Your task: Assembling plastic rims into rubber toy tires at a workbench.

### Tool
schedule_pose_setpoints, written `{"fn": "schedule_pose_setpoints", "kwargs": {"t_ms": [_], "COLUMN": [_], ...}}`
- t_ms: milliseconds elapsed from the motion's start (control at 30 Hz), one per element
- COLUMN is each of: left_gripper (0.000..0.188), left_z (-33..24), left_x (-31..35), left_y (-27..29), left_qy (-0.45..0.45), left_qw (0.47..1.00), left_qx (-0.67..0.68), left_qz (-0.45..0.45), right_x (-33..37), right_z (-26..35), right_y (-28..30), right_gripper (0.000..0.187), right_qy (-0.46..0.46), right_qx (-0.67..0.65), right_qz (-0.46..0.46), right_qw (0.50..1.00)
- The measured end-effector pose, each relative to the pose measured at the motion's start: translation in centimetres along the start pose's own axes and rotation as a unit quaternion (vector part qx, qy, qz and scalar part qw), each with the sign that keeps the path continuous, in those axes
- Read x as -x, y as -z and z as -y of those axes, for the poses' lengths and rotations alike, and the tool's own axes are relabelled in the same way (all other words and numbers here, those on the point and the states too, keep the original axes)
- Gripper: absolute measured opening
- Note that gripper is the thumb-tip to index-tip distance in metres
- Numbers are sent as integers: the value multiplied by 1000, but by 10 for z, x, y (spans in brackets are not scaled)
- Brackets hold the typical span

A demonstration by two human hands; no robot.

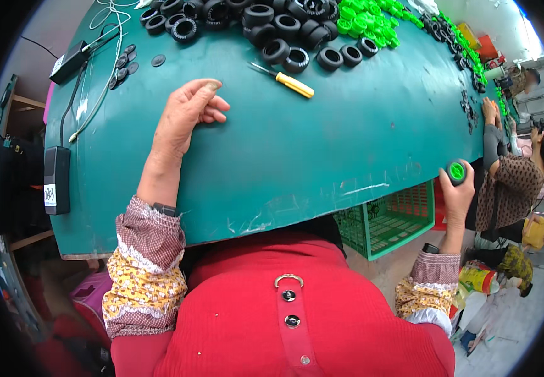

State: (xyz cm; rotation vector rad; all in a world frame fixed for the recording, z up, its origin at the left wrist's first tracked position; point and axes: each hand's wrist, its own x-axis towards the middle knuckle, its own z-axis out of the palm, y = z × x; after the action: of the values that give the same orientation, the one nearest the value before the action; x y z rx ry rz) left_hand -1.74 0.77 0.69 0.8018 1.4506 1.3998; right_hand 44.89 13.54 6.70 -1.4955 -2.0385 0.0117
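Note:
My right hand [457, 200] is closed around a small toy wheel [456, 170], a black tyre with a bright green hub. It holds the wheel beyond the table's front edge at the right, close to a green plastic basket [398, 217] below. Over the left part of the green table [297, 151] is my left hand [190, 112]. Its fingers are loosely bent, the thumb stands apart from them, and I see nothing in it. The nearest tool is a screwdriver [294, 85] with a yellow handle, lying to the right of that hand.
Black tyres [259, 34] are heaped at the far edge, beside green hubs [366, 25]. Several black discs [121, 66] and a white cable [105, 75] lie at the left, near a black power adapter [57, 179]. A co-worker [511, 182] works along the right side.

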Motion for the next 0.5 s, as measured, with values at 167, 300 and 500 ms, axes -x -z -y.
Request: {"fn": "schedule_pose_setpoints", "kwargs": {"t_ms": [167,300,500], "left_gripper": [31,32,34], "left_z": [-1,3,4], "left_x": [1,-1,-1], "left_y": [1,2,2], "left_qy": [-22,-33,-47], "left_qw": [1000,999,998], "left_qx": [8,0,-20], "left_qz": [-10,-15,-20], "right_x": [49,23,-23], "right_z": [-100,-58,100], "right_y": [23,18,40], "right_gripper": [80,47,57], "right_qy": [-53,-116,138], "right_qx": [278,-58,-281], "right_qz": [92,163,202], "right_qw": [954,978,928]}}
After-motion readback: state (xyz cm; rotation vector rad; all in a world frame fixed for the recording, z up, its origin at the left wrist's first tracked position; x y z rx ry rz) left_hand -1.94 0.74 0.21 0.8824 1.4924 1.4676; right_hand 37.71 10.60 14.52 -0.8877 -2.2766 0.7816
